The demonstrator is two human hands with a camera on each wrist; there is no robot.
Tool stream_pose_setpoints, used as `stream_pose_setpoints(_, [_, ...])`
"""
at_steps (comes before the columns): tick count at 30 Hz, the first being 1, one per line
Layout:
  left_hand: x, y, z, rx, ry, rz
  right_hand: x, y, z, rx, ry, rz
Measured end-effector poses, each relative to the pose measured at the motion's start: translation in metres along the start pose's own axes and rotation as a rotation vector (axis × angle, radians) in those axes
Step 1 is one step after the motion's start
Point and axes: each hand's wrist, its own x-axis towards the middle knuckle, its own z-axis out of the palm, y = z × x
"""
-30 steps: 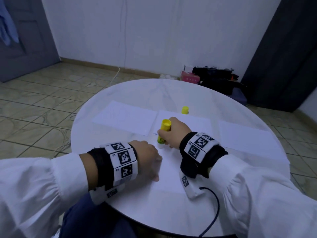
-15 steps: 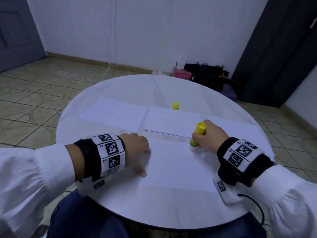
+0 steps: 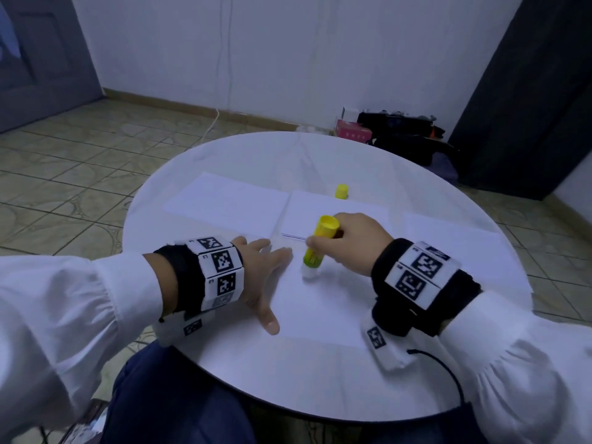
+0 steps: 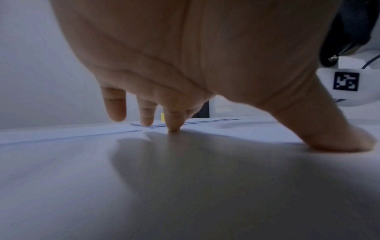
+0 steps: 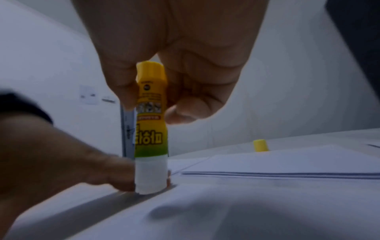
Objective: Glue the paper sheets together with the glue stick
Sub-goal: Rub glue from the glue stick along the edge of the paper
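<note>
Two hands work: left hand [image 3: 256, 277] splayed flat on the sheet [image 3: 320, 309], right hand [image 3: 355, 241] pinching the glue stick [image 3: 317, 248], best kept upright.

Dim, bluish light in all my views. Head view bends lines at its edges. Left wrist view: the left hand [image 4: 205, 56] casts a soft shadow toward the camera; near tabletop [image 4: 185, 203] unfocused. Right wrist view blurred; the glue stick [image 5: 151, 129] label smeared.
</note>
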Motion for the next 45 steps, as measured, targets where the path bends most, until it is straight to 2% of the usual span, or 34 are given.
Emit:
stream_pose_setpoints(4, [0.000, 0.001, 0.000, -0.023, 0.019, -0.012, 0.014, -0.019, 0.027, -0.089, -0.002, -0.035])
stream_pose_setpoints(8, [0.000, 0.000, 0.000, -0.022, 0.001, -0.019, 0.016, -0.021, 0.033, -0.107, -0.009, -0.041])
stream_pose_setpoints(12, [-0.005, 0.002, -0.002, -0.049, 0.010, 0.017, -0.003, -0.022, 0.029, -0.144, -0.070, -0.109])
stream_pose_setpoints(15, [-0.006, 0.006, -0.003, -0.029, -0.033, 0.029, -0.024, -0.024, 0.026, -0.142, -0.119, -0.182])
stream_pose_setpoints(19, [0.011, 0.004, 0.008, 0.015, -0.047, -0.024, -0.044, -0.027, 0.024, -0.125, -0.169, -0.233])
stream_pose_setpoints(23, [-0.001, 0.008, -0.003, 0.033, -0.045, -0.073, -0.056, -0.022, 0.021, -0.136, -0.218, -0.239])
stream_pose_setpoints(27, [-0.011, 0.016, -0.013, 0.067, -0.046, -0.085, -0.065, -0.005, 0.011, -0.141, -0.190, -0.186])
stream_pose_setpoints(30, [-0.015, 0.023, -0.019, 0.123, -0.040, -0.043, -0.076, 0.015, -0.002, -0.120, -0.162, -0.136])
stream_pose_setpoints(39, [0.008, 0.025, -0.019, 0.205, -0.084, 0.023, -0.107, 0.073, -0.041, -0.117, -0.082, 0.028])
stream_pose_setpoints(42, [0.011, 0.026, -0.019, 0.229, -0.095, 0.023, -0.101, 0.083, -0.050, -0.115, -0.085, 0.071])
stream_pose_setpoints(45, [0.014, 0.026, -0.018, 0.264, -0.096, 0.035, -0.078, 0.088, -0.057, -0.112, 0.006, 0.121])
